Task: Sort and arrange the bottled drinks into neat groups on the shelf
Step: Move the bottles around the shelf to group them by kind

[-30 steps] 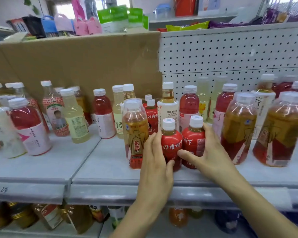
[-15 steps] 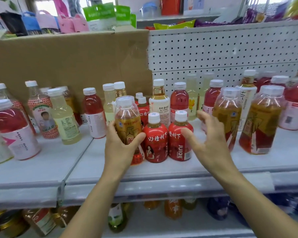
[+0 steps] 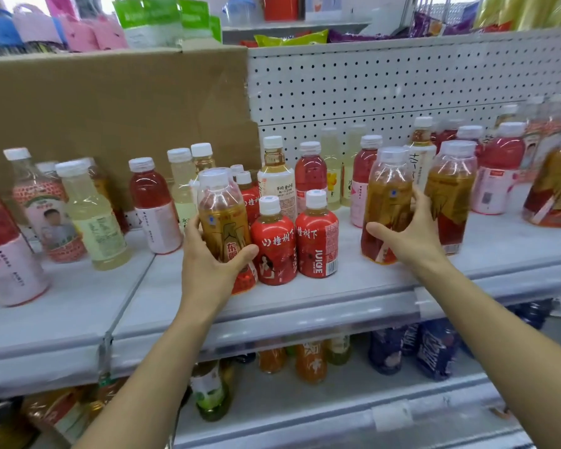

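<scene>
Many drink bottles stand on the grey shelf [image 3: 353, 296]. My left hand [image 3: 208, 264] grips an amber tea bottle [image 3: 222, 215] at the shelf's front centre. Right beside it stand two short red juice bottles [image 3: 274, 244] [image 3: 318, 238]. My right hand [image 3: 405, 234] grips a second amber tea bottle [image 3: 387, 196] further right, thumb in front and fingers round its right side. A third amber tea bottle [image 3: 450, 189] stands just right of that one, and a fourth [image 3: 554, 189] sits near the right edge.
Pink, red and pale yellow bottles [image 3: 91, 215] stand on the left part of the shelf and along the back. A cardboard sheet [image 3: 110, 108] and white pegboard [image 3: 370, 85] form the back wall. A lower shelf [image 3: 305, 416] holds more bottles.
My left hand left the red juice bottles and took hold of the amber tea bottle. My right hand moved right from the red bottles and closed round the second amber bottle.
</scene>
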